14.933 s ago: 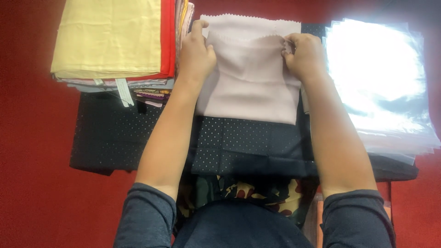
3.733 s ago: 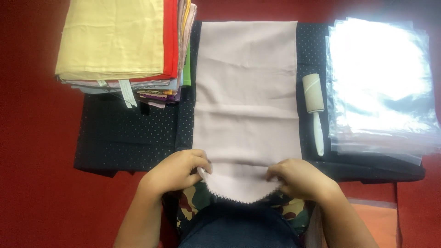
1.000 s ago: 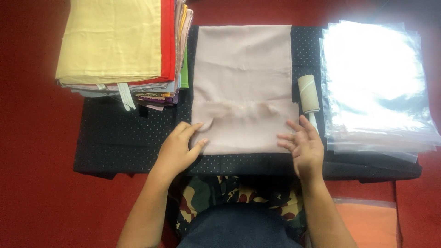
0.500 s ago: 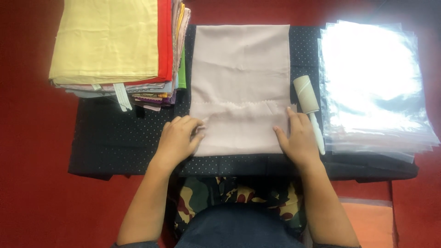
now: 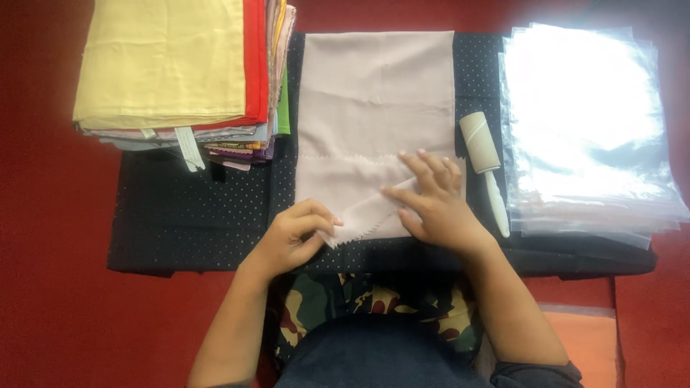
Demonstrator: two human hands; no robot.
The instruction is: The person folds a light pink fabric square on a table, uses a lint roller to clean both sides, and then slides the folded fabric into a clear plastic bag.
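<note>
A pale pinkish-grey cloth [image 5: 374, 108] lies folded on a black dotted mat [image 5: 187, 215] in front of me. My left hand [image 5: 295, 233] pinches the cloth's near left corner, which is lifted and turned inward. My right hand [image 5: 435, 201] lies flat, fingers spread, on the cloth's near right part and holds it down. A white lint roller [image 5: 485, 162] rests just to the right of my right hand, beside the cloth's edge.
A tall stack of folded cloths [image 5: 172, 65], yellow on top with red beneath, stands at the back left. A pile of clear plastic bags [image 5: 589, 129] lies at the right. Red floor [image 5: 50, 287] surrounds the mat. An orange packet [image 5: 582, 341] lies near right.
The near edge was folded up onto the cloth and smoothed by both hands. Now my left hand has pinched the near left corner and turned it inward, while my right hand presses flat.
</note>
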